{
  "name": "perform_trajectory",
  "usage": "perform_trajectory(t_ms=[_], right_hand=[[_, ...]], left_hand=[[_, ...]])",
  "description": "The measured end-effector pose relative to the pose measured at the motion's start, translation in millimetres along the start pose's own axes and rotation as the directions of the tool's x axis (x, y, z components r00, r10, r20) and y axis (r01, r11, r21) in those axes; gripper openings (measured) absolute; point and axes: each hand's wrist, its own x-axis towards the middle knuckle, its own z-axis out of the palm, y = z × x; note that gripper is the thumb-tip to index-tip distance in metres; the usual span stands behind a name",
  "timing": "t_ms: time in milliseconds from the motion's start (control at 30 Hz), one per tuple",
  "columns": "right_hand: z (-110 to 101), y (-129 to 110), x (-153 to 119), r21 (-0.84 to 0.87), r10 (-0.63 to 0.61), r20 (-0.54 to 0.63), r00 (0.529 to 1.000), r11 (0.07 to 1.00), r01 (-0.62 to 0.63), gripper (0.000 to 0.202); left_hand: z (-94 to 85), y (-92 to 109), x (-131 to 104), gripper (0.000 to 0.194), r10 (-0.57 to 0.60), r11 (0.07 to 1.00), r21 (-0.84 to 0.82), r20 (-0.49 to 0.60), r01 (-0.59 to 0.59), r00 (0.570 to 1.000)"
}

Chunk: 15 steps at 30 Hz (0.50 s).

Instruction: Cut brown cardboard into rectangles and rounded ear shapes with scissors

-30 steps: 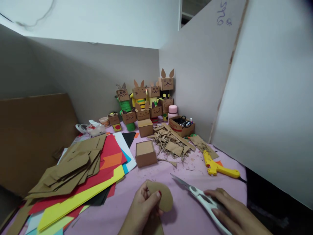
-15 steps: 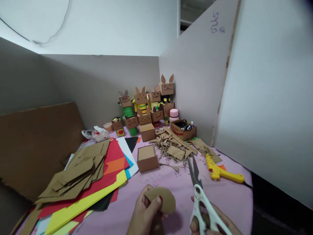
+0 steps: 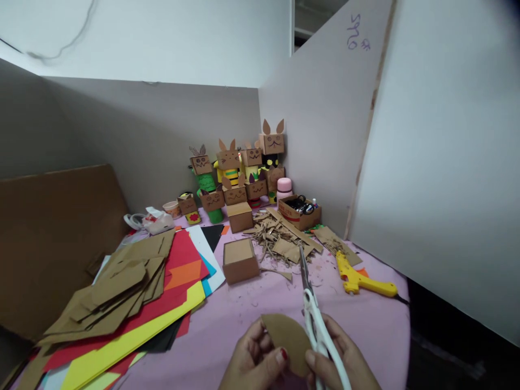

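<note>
My left hand (image 3: 255,362) pinches a rounded piece of brown cardboard (image 3: 287,341) low in the middle of the view, thumb on top. My right hand (image 3: 341,363) grips white-handled scissors (image 3: 311,303) right beside it. The blades are closed and point up and away, towards the scrap pile, and the handles touch the cardboard piece's right edge. Both hands hover just above the pink table top (image 3: 244,319).
A small brown box (image 3: 240,261) stands ahead, with cardboard scraps (image 3: 280,241) behind it. A yellow glue gun (image 3: 361,279) lies at the right. Coloured paper and cardboard sheets (image 3: 134,281) are stacked left. Cardboard box figures (image 3: 239,168) and an open box of tools (image 3: 299,211) fill the corner.
My right hand lifted the scissors off the table, swung the blades upright and brought them left against the cardboard piece. My left hand turned and raised the piece.
</note>
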Motion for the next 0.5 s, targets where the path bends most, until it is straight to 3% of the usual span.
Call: perform_trajectory(t_ms=[133,233,333,400,500], right_hand=[[2.8,-1.8,0.4,0.081,-0.025,0.05,0.998,0.996,0.021,0.063],[0.8,-0.7,1.3,0.197,0.115,0.191,0.975,0.968,-0.153,0.058],[-0.6,1.0,3.0,0.282,0.211,0.327,0.921,0.909,-0.308,0.051],[0.4,0.7,4.0,0.297,0.214,0.363,0.907,0.896,-0.331,0.055],[4.5,-1.4,4.4,0.176,0.23,0.346,0.909,0.936,-0.304,0.057]], left_hand=[[2.5,2.5,-0.2,0.043,0.005,1.0,-0.01,0.08,-0.004,0.997],[1.2,4.6,-1.5,0.055,0.004,0.999,-0.05,0.126,0.003,0.992],[-1.2,5.1,-2.1,0.066,-0.001,0.997,-0.08,0.047,0.005,0.999],[-1.7,4.4,-1.5,0.061,0.035,0.997,-0.075,0.019,-0.034,0.999],[-1.6,2.7,0.8,0.033,0.074,0.995,-0.071,0.056,-0.07,0.996]])
